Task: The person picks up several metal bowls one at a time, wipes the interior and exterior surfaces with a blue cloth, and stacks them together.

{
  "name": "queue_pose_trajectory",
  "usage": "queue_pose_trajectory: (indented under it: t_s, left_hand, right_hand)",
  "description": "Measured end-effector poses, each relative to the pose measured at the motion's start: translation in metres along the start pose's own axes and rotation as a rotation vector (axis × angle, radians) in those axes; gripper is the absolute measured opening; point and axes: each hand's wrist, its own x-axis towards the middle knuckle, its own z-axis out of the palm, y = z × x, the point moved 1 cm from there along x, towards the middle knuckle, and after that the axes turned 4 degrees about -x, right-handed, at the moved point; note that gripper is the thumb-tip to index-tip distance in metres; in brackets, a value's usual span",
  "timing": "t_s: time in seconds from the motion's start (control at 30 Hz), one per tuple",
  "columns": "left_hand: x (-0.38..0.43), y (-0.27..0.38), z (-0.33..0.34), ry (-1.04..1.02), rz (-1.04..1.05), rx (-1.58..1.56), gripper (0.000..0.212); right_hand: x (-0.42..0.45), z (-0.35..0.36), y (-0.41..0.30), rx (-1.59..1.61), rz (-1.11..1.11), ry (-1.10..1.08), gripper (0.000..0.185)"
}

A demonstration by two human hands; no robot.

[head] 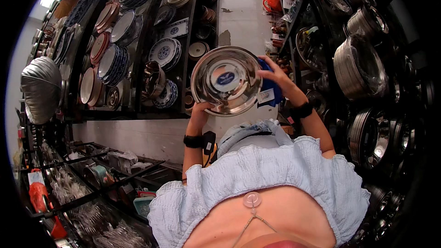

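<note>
A shiny stainless steel basin [237,91] is held up before my chest, its inside facing me and a blue oval sticker [225,78] at its centre. My left hand [201,113] grips the lower left of the rim, thumb on the inner side. At the right edge, my right hand [277,75] holds a bunched blue cloth [270,91] beside the basin. Its fingers reach to the rim. From the cloth hangs a white tag [266,95] that bears print. Part of the cloth is hidden behind the basin and my fingers.
Left of the basin, a black shelf carries blue-and-white plates [164,52], stacked bowls [113,63] and a metal pot [154,79]. Stacked steel basins [358,67] fill the right shelves. Plastic-wrapped goods [103,225] lie at lower left. A pale tiled aisle [237,10] runs ahead.
</note>
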Motion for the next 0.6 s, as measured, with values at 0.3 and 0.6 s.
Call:
queue_pose_trajectory:
  t_s: [0.3,0.6]
  left_hand:
    - [0.052,0.040,0.042,0.238,-0.534,-0.073,0.028]
    - [0.062,0.058,0.071,0.084,-0.561,-0.885,0.051]
  right_hand:
    - [-0.006,0.008,-0.010,-0.677,-0.586,0.536,0.045]
    - [-0.034,0.015,-0.025,-1.119,-0.913,0.365,0.054]
